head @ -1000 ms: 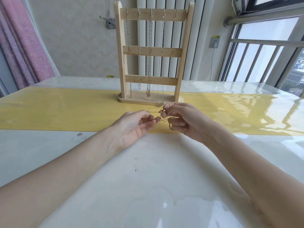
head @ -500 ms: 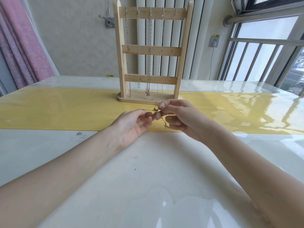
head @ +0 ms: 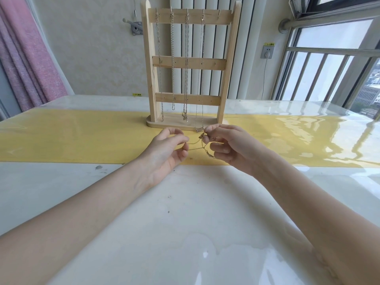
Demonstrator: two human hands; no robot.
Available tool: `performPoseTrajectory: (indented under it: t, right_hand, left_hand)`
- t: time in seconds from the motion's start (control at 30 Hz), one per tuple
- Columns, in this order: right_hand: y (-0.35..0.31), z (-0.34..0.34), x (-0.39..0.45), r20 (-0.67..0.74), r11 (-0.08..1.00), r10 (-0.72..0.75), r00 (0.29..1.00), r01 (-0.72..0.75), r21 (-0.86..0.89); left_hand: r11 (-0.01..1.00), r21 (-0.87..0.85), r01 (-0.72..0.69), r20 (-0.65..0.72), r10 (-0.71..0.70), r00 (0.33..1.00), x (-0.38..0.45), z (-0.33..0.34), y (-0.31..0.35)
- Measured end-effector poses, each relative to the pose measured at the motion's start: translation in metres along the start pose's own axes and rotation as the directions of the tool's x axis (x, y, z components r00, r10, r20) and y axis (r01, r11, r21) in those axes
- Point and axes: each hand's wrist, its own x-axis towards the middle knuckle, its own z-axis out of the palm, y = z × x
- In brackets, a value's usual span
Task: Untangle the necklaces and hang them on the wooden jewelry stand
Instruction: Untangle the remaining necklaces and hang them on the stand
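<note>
Left hand (head: 166,149): fingertips pinch gold necklace (head: 197,146)
Right hand (head: 230,147): pinches its other end
Jewelry stand (head: 186,64): worktop's (head: 185,212) far edge, four chains hung

**Pale wood, yellow band, pink drape**

The jewelry stand (head: 190,64) at upper centre is pale wood, hung with silver chains (head: 186,64). A gold necklace (head: 202,148) crosses the yellow runner (head: 82,138) on the glossy white bench (head: 185,223). Pink curtain (head: 26,58), upper left.
</note>
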Motion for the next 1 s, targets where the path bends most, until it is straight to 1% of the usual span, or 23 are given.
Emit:
performPoseTrajectory:
  t: [0.1, 0.2, 0.33, 0.47, 0.53, 0.63, 0.7, 0.77, 0.87, 0.9, 0.93, 0.97, 1.0]
  right_hand:
    - [0.0, -0.001, 0.0, -0.005, 1.0, 0.001, 1.0, -0.001, -0.014]
    - [0.0, 0.001, 0.0, 0.012, 1.0, -0.005, 1.0, 0.005, -0.019]
    - [0.001, 0.003, -0.001, 0.044, 0.998, -0.013, 0.999, 0.015, -0.061]
    - [0.0, 0.002, -0.001, 0.057, 1.0, -0.012, 0.998, 0.013, -0.027]
    - [-0.001, 0.0, 0.0, 0.042, 1.0, -0.008, 0.999, 0.009, -0.006]
    - [0.001, -0.002, 0.001, 0.002, 0.999, 0.01, 1.0, -0.01, 0.039]
    - [0.002, -0.003, 0.002, -0.02, 0.998, 0.021, 1.0, -0.02, 0.061]
    - [0.002, -0.003, 0.003, -0.03, 0.998, 0.016, 0.999, -0.015, 0.06]
    - [0.0, -0.004, 0.002, -0.018, 0.999, 0.005, 1.0, -0.004, 0.054]
    - [0.0, -0.005, 0.002, -0.008, 0.999, 0.005, 1.0, -0.005, 0.05]
    - [0.0, -0.005, 0.001, 0.003, 0.999, 0.007, 1.0, -0.007, 0.045]
    - [0.0, -0.004, 0.001, 0.013, 0.999, 0.008, 1.0, -0.009, 0.04]
    - [0.001, -0.004, 0.001, 0.021, 0.999, 0.01, 1.0, -0.01, 0.037]
  left_hand:
    - [0.988, 0.149, -0.037, 0.065, 0.027, 0.997, -0.001, 0.0, -0.002]
    - [0.957, 0.283, -0.059, 0.101, 0.031, 0.994, -0.001, 0.003, -0.007]
    - [0.935, 0.348, -0.071, 0.117, 0.032, 0.993, -0.002, 0.003, -0.009]
    - [0.947, 0.319, -0.037, 0.079, 0.012, 0.997, -0.001, 0.002, -0.007]
    - [0.967, 0.255, -0.027, 0.053, 0.014, 0.998, 0.0, 0.002, -0.005]
    - [0.992, 0.128, -0.016, 0.054, 0.009, 0.999, 0.0, 0.001, -0.003]
    - [0.995, 0.095, -0.013, 0.046, 0.008, 0.999, 0.0, 0.0, -0.002]
    - [0.991, 0.131, -0.012, 0.017, 0.01, 1.0, 0.0, 0.0, -0.002]
    - [0.949, 0.312, -0.04, -0.066, 0.064, 0.996, 0.002, -0.001, -0.002]
    - [0.936, 0.347, -0.057, -0.087, 0.092, 0.992, 0.002, -0.001, -0.001]
    - [0.939, 0.337, -0.07, -0.097, 0.108, 0.989, 0.003, -0.002, 0.0]
    - [0.958, 0.277, -0.072, -0.094, 0.102, 0.99, 0.004, -0.002, 0.001]
    - [0.983, 0.177, -0.057, -0.078, 0.071, 0.994, 0.004, -0.002, 0.002]
